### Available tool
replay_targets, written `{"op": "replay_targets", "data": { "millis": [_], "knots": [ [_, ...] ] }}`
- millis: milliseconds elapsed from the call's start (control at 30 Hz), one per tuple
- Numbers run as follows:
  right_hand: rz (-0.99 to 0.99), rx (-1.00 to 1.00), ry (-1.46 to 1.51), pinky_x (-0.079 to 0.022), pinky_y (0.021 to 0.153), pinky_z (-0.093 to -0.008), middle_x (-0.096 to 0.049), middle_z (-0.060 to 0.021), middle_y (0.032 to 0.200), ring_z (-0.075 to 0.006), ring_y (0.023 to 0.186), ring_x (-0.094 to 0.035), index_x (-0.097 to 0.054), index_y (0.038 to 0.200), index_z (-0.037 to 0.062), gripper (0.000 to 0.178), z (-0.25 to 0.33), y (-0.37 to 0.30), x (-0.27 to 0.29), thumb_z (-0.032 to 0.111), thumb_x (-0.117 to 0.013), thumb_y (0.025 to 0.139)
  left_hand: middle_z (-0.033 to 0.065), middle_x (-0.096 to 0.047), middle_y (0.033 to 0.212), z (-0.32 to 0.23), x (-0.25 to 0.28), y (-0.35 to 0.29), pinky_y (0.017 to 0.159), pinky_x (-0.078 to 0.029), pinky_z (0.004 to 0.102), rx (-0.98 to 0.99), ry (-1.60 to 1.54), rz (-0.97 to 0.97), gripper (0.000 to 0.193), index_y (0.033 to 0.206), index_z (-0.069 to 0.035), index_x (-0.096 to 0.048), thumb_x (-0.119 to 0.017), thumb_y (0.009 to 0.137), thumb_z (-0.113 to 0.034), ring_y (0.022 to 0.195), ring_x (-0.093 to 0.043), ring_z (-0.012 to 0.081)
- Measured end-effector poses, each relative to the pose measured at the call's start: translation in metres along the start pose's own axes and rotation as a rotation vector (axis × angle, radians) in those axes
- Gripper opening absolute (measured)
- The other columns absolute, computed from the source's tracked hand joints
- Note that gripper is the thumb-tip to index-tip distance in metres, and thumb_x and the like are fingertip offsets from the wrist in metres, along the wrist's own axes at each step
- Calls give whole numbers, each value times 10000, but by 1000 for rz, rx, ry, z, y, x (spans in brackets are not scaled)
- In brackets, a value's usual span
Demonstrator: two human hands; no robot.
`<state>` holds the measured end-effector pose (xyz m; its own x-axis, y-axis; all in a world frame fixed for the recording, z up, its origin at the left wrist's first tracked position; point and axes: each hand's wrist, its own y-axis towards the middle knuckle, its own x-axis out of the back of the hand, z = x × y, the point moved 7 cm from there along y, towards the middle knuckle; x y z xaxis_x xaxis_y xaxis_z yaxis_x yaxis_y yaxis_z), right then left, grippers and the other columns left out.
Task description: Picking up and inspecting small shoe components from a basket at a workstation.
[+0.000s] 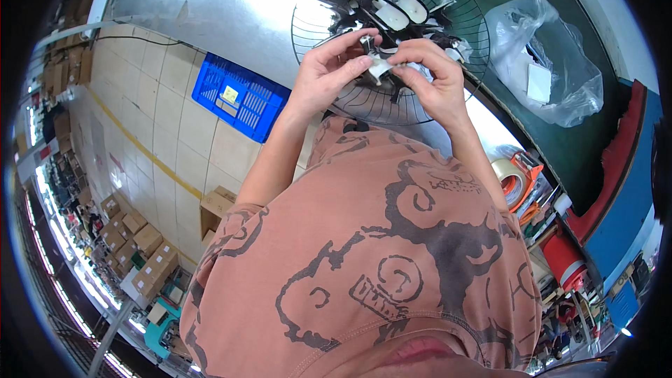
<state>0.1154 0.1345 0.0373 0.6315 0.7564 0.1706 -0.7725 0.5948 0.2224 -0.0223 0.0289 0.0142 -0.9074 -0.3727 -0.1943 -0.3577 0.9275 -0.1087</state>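
Note:
Over the near part of a round wire basket (374, 108), both hands hold one small black-and-white part (379, 68), its exact kind unclear. My left hand (318, 80) pinches it between thumb and fingers on one side. From the other side, the closed thumb and fingers of my right hand (441, 80) grip its pale end. Behind my fingers, the basket carries a heap of black pieces and white pieces with dark rims (390, 15). My hands hide some of the heap.
A clear plastic bag (577, 63) with a white piece inside lies right of the basket on a green surface (591, 143). Left stands a blue plastic crate (257, 117), beside the metal tabletop (231, 10). An orange tape dispenser (523, 176) is near my right forearm. Cardboard boxes (148, 239) stack far left.

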Motion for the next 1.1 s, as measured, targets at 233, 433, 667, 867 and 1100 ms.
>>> {"op": "replay_targets", "data": {
  "millis": [233, 433, 667, 867, 1100],
  "knots": [
    [44, -67, 145, -481, 783, -267, -607, -49, 1000, -148, 894, -604, -757, 956, 75, 195, -13, -12, -11, 48, -773, 763, 96, -659, 1147, 2, 1, -5, 831, -501, 255, -37, -16, -38, 302, 1180, 8, -668, -666, 877, 5, 976, -616, 125],
    [0, -379, 381, -463, 741, -229, -597, -23, 956, -95, 838, -580, -733, 860, 22, 86, -42, -31, -26, 54, -770, 789, 57, -633, 1096, 5, -8, -16, 770, -450, 207, -97, 175, -127, 289, 1134, 14, -686, -679, 846, 39, 935, -577, 84],
    [-332, -397, 329, -459, 600, -209, -615, -11, 824, -64, 669, -562, -696, 862, 8, 56, -54, -29, 4, 61, -713, 862, 76, -679, 1028, 13, -27, -48, 778, -492, 233, 18, 121, -80, 259, 1029, -4, -740, -696, 778, 39, 922, -629, 130],
    [-253, -237, -152, -455, 570, -253, -642, -31, 757, -109, 619, -580, -714, 856, 21, 125, -38, 11, 44, 139, -688, 888, 42, -664, 1014, 0, 5, -32, 765, -506, 241, -96, 315, -177, 270, 1064, -27, -714, -688, 796, -8, 934, -629, 119],
    [108, 28, -658, -527, 745, -392, -678, -95, 813, -304, 768, -651, -746, 883, 89, 236, -52, 23, -13, 312, -687, 832, 123, -626, 1257, 3, 31, 27, 1025, -437, 385, -273, 920, -66, 513, 1233, -109, -635, -756, 738, -169, 1211, -561, 300]
  ]
}}
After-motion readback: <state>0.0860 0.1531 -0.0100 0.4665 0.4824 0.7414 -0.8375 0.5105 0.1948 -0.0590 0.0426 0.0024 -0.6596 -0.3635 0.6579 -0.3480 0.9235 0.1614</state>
